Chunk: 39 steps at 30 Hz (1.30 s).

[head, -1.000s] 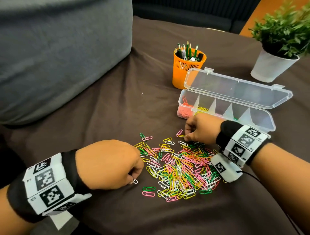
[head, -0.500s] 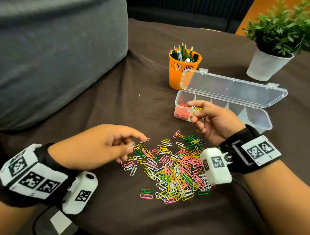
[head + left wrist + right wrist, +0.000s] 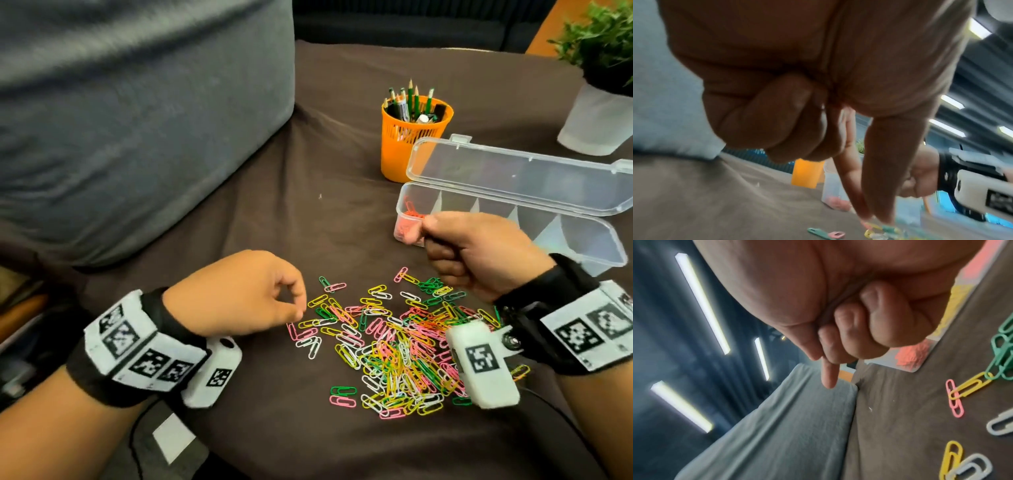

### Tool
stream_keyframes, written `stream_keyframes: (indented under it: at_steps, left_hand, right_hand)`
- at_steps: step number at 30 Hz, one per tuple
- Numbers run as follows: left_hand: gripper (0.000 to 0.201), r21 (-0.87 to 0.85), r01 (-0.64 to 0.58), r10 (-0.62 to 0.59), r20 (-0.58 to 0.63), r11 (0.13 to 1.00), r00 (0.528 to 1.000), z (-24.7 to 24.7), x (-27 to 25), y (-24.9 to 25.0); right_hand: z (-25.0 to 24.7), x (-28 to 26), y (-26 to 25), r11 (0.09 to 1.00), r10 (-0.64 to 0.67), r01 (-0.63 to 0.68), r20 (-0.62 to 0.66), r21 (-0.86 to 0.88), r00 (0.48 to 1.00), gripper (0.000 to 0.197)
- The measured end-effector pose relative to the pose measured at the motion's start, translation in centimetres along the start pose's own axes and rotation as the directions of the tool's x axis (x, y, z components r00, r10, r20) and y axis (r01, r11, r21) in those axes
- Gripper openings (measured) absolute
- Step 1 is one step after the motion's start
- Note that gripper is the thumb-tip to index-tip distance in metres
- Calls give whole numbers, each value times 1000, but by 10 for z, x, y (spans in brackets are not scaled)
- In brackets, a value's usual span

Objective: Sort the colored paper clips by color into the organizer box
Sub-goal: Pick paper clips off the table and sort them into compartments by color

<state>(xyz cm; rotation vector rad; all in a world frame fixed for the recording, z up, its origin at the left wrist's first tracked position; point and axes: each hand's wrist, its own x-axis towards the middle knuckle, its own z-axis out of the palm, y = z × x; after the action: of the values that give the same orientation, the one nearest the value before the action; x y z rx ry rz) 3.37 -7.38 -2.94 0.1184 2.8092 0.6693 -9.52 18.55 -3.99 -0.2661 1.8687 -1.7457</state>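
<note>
Dark brown cloth point(image 3: 212, 212) covers the surface, with a grey cushion point(image 3: 137, 120) lying along its far left. At near left, the left hand point(image 3: 236, 294) hovers at the left edge of the paper clip pile point(image 3: 394, 346); in the left wrist view its index finger and thumb point(image 3: 888, 178) reach down to the clips, tips close together, while the other fingers are curled into the palm. Whether a clip is pinched between those tips cannot be told. The pile, a loose scatter of pink, yellow, green and white clips, lies in the middle of the cloth between both hands. Farther off stands an orange pencil cup point(image 3: 412, 137), just beside the left end of the clear organizer box point(image 3: 589, 246), whose lid stands open. Orange-red clips point(image 3: 407, 219) lie in its leftmost compartment, and the right wrist view shows yellow ones in the next. The right hand point(image 3: 479, 253) hangs in front of the box's left end, fingers curled into a loose fist; whether it holds anything cannot be told. A potted plant point(image 3: 603, 85) stands at far right.
</note>
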Motion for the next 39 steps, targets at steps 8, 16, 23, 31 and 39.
stream_keyframes:
  at_steps: [8,16,23,31,39]
  left_hand:
    - [29,367,-6,-14,53,930,999,18,-7,19]
    - [18,570,-35,8,50,821,999,33,-1,35]
    - [18,475,-50,46,19,879,999,28,-3,22]
    - [28,-53,80,-78,35,995,996,4,1,11]
    - [34,-560,164,-65,194,812,979,10,1,7]
  right_hand:
    - [46,8,9,453,-74,272,269,-849,960,3]
    - [102,15,9,161,44,416,427,-895,903,9]
    - [87,21,2,4,69,383,382,-924,921,17]
    - [94,16,5,93,108,400,409,-912,906,8]
    - [83,22,8,213,44,371,388,-904,921,14]
